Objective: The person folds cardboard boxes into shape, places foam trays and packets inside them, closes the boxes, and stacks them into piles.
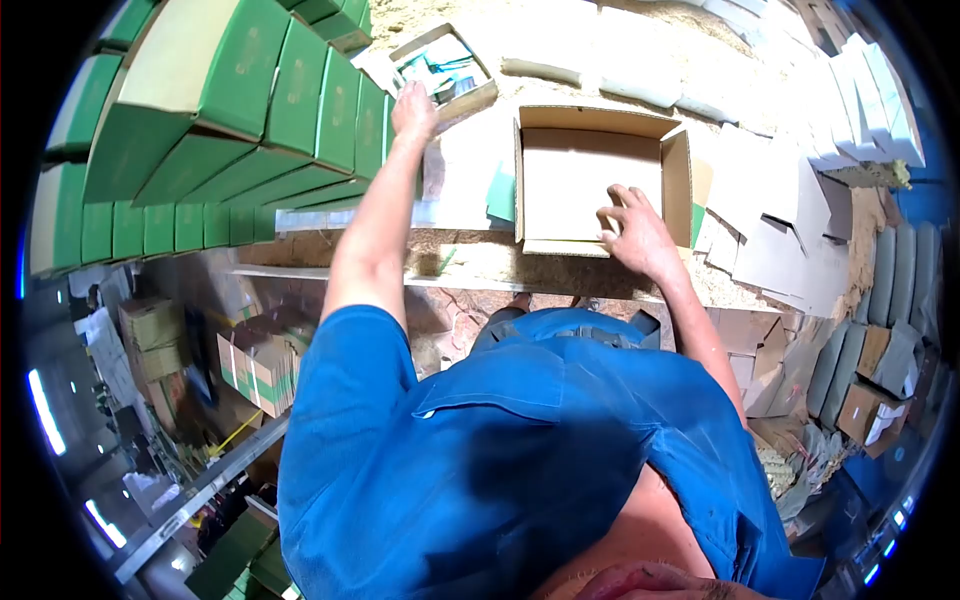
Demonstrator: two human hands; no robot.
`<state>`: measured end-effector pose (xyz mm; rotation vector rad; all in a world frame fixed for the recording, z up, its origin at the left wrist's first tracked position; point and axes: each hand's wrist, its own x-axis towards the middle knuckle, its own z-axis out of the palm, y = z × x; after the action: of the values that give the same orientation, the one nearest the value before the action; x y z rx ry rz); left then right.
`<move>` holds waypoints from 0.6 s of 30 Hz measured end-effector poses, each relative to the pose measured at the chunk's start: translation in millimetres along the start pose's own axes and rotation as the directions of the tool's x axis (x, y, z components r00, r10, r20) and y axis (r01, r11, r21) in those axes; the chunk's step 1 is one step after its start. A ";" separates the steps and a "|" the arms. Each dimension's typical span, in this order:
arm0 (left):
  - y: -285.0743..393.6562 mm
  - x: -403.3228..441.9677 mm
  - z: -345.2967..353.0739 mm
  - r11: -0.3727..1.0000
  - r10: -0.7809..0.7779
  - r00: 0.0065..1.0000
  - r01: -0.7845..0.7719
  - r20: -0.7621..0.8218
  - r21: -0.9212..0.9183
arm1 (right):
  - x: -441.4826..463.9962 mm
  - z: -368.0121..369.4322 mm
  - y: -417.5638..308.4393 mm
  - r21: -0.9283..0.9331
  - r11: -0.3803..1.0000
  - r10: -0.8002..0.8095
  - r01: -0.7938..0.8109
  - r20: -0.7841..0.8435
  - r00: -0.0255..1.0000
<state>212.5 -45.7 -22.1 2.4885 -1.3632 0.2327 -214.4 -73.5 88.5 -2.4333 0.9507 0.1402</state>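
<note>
My left hand (414,112) reaches to the near left edge of a small open box (478,96) that holds blue-green packets (440,72). Its fingers are bunched and partly hidden, so their grip is unclear. In front of me an open, shallow cardboard box (592,118) lies on the work surface, its inside pale and bare. My right hand (636,232) is over the front right part of this box, fingers apart and slightly bent, with nothing held. A green piece (501,192) shows beside the box's left wall.
Green boxes (232,85) are stacked high at the left, close to my left forearm. Flat pale cardboard sheets (775,215) lie right of the open box. White padded rolls (640,90) run behind it. The table's front edge (450,283) is near my body.
</note>
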 end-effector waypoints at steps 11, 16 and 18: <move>0.0 40.7 7.5 0.988 -0.061 0.959 0.018 0.276 0.156 | -0.1 -4.4 -2.8 0.100 0.993 0.066 -0.063 -0.034 0.997; -4.7 31.6 7.1 0.997 -0.034 0.924 0.007 0.380 0.072 | 3.3 -8.4 -5.0 0.068 0.993 0.099 -0.099 0.004 0.995; -3.2 26.2 2.9 0.999 -0.037 0.920 0.022 0.391 0.043 | 4.4 -10.5 -5.3 0.064 0.993 0.099 -0.101 0.022 0.995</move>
<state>229.4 -65.8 -18.1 2.6846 -1.4717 -0.2673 -208.6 -78.2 98.5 -2.3219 1.0528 0.1644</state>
